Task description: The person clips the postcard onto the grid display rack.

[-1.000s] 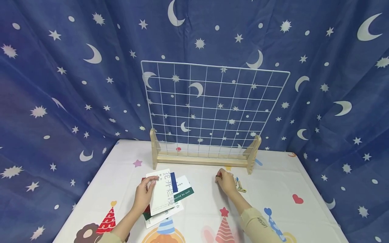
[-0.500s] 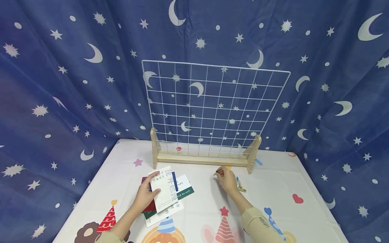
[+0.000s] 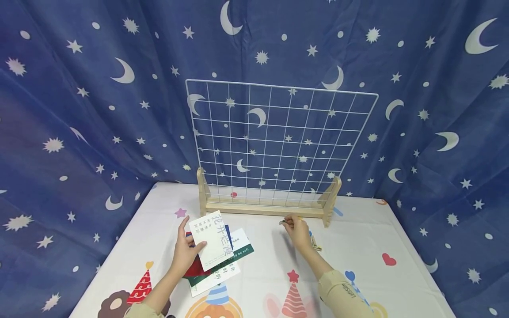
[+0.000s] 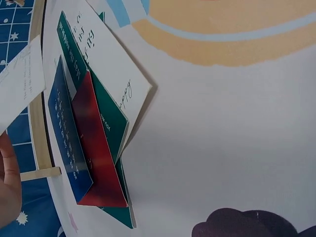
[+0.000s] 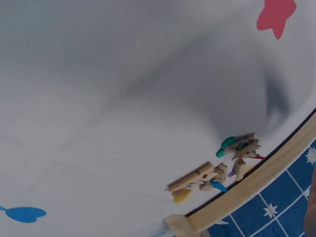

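Observation:
My left hand (image 3: 184,254) holds a white card (image 3: 210,240) with grey lettering, thumb on its front, raised over a pile of cards. In the left wrist view a blue card (image 4: 69,136), a red card (image 4: 98,153), a green card (image 4: 109,116) and a white lettered card (image 4: 126,74) overlap on the table. Between thumb and fingers, my right hand (image 3: 299,235) pinches a small dark-looking clothespin (image 3: 282,222), just in front of the rack's base. Several wooden clothespins (image 5: 197,180) with coloured decorations lie beside that hand.
A white wire grid rack (image 3: 278,143) stands upright in a wooden base (image 3: 264,209) at the back of the table. The white tablecloth (image 3: 350,247) has printed party figures. Behind hangs a blue curtain (image 3: 429,176) with moons and stars.
My left hand has lifted the white card off the pile and tilted it up, shifting slightly left. My right hand has turned a little, so the small clothespin shows more at its fingertips.

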`<state>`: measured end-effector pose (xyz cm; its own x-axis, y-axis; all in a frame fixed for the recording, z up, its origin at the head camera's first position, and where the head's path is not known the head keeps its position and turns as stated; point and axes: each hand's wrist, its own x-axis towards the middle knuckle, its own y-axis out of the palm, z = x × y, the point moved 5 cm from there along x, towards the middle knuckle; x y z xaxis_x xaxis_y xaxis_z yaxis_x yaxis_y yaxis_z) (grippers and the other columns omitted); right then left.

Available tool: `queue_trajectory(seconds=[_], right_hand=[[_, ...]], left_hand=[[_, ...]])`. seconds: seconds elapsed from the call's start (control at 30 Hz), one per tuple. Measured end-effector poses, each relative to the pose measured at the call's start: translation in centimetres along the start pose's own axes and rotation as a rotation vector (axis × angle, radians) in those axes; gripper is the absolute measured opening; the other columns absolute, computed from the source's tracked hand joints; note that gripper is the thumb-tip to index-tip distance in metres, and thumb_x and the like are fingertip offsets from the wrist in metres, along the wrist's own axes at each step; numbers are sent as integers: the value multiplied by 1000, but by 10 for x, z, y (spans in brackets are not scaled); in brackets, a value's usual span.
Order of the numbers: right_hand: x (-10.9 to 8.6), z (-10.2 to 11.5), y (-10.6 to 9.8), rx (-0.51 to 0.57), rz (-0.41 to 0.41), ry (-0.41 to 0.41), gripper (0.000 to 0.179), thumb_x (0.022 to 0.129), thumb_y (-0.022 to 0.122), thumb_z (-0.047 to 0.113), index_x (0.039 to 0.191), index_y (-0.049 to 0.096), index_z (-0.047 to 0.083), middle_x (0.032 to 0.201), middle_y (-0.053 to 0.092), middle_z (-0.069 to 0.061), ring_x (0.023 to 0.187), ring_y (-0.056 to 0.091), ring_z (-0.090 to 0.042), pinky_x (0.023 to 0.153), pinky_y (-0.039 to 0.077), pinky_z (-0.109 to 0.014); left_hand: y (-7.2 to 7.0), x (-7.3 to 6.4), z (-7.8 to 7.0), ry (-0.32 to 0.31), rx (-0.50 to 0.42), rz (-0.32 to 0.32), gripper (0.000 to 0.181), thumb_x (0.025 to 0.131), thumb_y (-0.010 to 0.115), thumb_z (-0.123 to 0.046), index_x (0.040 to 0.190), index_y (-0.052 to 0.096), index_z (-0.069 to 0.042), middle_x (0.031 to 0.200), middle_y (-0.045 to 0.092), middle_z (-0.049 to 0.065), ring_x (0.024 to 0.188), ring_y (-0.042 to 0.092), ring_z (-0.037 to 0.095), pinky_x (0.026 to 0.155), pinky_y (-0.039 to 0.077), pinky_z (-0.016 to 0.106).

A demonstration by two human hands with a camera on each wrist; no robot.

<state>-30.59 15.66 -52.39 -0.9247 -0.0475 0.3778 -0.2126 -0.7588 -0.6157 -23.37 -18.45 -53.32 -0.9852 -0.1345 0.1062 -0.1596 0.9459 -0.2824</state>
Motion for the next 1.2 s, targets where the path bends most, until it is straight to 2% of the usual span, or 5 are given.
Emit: queue_trajectory(seconds=[0.17, 0.33, 0.47, 0.93, 1.2], right_hand=[[3, 11, -7, -5, -16, -60, 12, 81, 68, -2, 91, 64, -7, 84, 71, -20, 76, 70, -29, 65, 59, -27], [7, 21, -12, -6, -7, -101, 11, 81, 69, -2, 89, 62, -5, 80, 71, -17, 71, 70, -25, 61, 57, -21], [8, 29, -16, 6, -2, -121, 11, 80, 69, -2, 89, 63, -5, 79, 71, -16, 70, 70, -24, 62, 57, -20], [4, 72, -40, 2, 6, -237, 14, 81, 70, 1, 95, 68, -1, 82, 72, -9, 71, 67, -19, 65, 57, -23], [7, 87, -46, 37, -7, -214, 14, 80, 71, 3, 94, 67, 1, 83, 71, -7, 74, 67, -18, 68, 57, -23]], left_hand=[[-6, 1, 0, -35, -13, -28, 49, 81, 70, 0, 122, 44, 4, 100, 67, 29, 69, 64, 3, 63, 54, 16], [-14, 3, -2, -58, -60, -78, 28, 80, 71, 0, 102, 56, 9, 92, 70, 25, 68, 63, -1, 64, 55, 15], [-15, 7, -4, -60, -87, -95, 25, 80, 71, 1, 98, 58, 11, 89, 70, 25, 66, 62, -2, 64, 55, 14], [-21, 26, -26, -28, -67, -112, 25, 82, 70, -3, 100, 60, 10, 92, 70, 25, 66, 62, -5, 65, 53, 11], [-20, 33, -38, -10, -67, -109, 26, 83, 70, -6, 102, 61, 9, 94, 70, 24, 67, 63, -5, 65, 54, 12]])
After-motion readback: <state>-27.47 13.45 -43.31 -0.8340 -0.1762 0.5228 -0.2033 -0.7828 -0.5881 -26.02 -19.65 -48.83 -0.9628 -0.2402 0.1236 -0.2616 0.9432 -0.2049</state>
